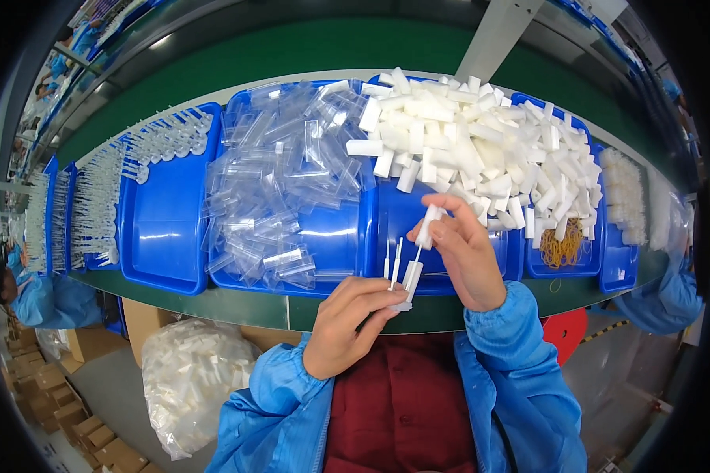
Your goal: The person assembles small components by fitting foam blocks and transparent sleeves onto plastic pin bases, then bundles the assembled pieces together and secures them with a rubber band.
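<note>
My left hand (345, 317) pinches a small white plastic part (403, 306) by its base. Several thin white pins stand up from it, and a white sleeve (412, 276) surrounds one of them. Between the fingertips of my right hand (469, 254) is a white foam piece (428, 225), tilted above the part. The tip of a pin meets its lower end; how far the pin goes in is hidden. Behind my right hand lies a large heap of white foam pieces (465, 130).
Blue trays line the green bench: clear plastic sleeves (284, 158) in the middle, pronged white parts (170, 138) at left. Yellow rubber bands (562, 244) lie at right. A clear bag of white pieces (193, 378) stands below left. Other people work at both sides.
</note>
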The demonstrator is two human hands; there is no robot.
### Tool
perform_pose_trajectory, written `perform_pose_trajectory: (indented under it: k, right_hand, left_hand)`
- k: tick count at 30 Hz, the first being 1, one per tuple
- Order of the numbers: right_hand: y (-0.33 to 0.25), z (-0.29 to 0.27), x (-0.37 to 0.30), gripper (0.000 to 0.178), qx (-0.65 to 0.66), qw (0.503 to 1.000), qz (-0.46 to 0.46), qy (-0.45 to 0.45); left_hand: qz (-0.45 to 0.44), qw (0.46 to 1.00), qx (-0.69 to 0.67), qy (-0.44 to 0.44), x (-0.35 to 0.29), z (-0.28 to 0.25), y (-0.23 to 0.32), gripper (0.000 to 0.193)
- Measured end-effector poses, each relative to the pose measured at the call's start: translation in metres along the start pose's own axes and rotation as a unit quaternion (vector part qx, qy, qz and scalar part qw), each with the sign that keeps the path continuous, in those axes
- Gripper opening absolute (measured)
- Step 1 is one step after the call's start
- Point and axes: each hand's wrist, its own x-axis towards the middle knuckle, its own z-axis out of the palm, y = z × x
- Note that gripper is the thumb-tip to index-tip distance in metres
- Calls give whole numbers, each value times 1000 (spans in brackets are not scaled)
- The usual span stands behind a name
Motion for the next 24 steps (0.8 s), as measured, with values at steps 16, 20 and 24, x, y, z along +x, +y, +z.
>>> perform_pose_trajectory:
  k: [16,20,24]
  right_hand:
    - [10,7,-28,18,-279,924,-263,-9]
    - [7,7,-25,21,-325,900,-292,-12]
    - [-9,-1,-3,30,-539,765,-342,84]
  left_hand:
    - [35,997,10,69,3,10,-5,37]
    - [39,997,16,65,-3,9,-9,38]
    - [-28,992,62,106,-8,4,-6,42]
